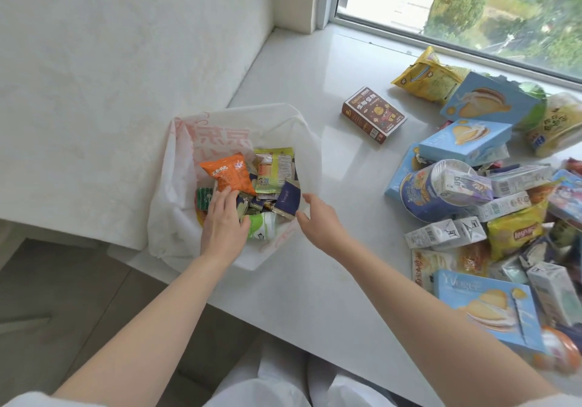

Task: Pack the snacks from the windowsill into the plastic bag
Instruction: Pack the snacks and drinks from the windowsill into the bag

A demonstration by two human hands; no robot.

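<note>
White windowsill [315, 280] holding snacks and plastic bag [170, 217].
Left hand [223, 224] is reaching flat-fingered into it; right hand [318, 217] is hovering, relaxed, empty.

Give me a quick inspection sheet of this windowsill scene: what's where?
Surface: white windowsill, glossy.
Job's things: white plastic bag open at the sill's left end, orange packet and other snacks inside; big snack pile on the right, unpacked.
Clutter: brown box lying alone between bag and pile.
Hands: left hand reaching into the bag; right hand open at the bag's right rim.
Cables: nothing seen.
Surroundings: window behind, greenery outside; white wall on the left.
</note>
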